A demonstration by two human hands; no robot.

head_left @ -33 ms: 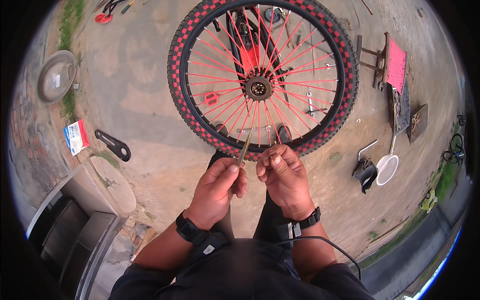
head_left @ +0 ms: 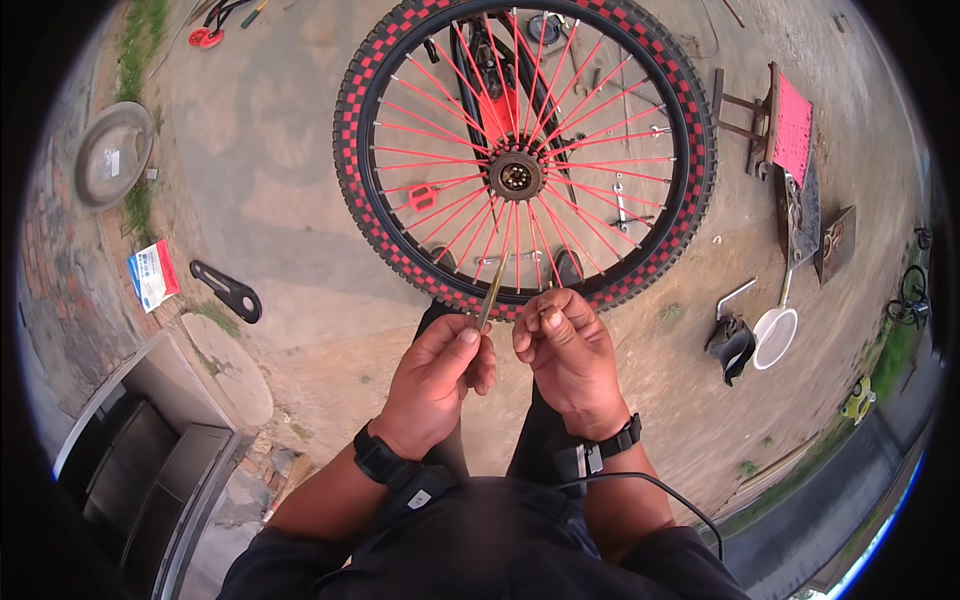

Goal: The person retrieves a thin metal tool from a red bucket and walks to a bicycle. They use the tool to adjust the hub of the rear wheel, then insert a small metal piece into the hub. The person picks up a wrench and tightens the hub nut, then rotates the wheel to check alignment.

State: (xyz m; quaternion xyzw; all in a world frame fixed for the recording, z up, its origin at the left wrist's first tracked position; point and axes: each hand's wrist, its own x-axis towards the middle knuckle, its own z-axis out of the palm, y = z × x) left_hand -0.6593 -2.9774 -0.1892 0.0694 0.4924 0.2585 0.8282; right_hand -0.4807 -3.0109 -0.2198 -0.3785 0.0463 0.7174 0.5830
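Slim rod: The slim, straight, brass-coloured metal rod stands tilted in your left hand, its far end pointing up toward the bicycle wheel with red spokes and a red-and-black chequered tyre.
Rod handling: Expect it to be light and stiff, and probably slick if oil is on your fingers. It is unlikely to break in normal handling.
Rod hold point: Take it near its lower end, between thumb and forefinger, leaving the upper length free.
Left grip: Thumb and forefinger are clamped on the rod's lower part.
Right grip: The thumb and fingertips of your right hand are together, pinching a small piece with a pale tip (mostly hidden, so its full shape cannot be told).
Small piece handling: Judge it light and easily dropped; pinch it by the sides, below the tip.
Wheel clearance: The rod overlaps the lower tyre in your view; whether they touch cannot be told.
Change from earlier frame: You will find no clear difference; both grips, the rod and the wheel match within a slight shift.
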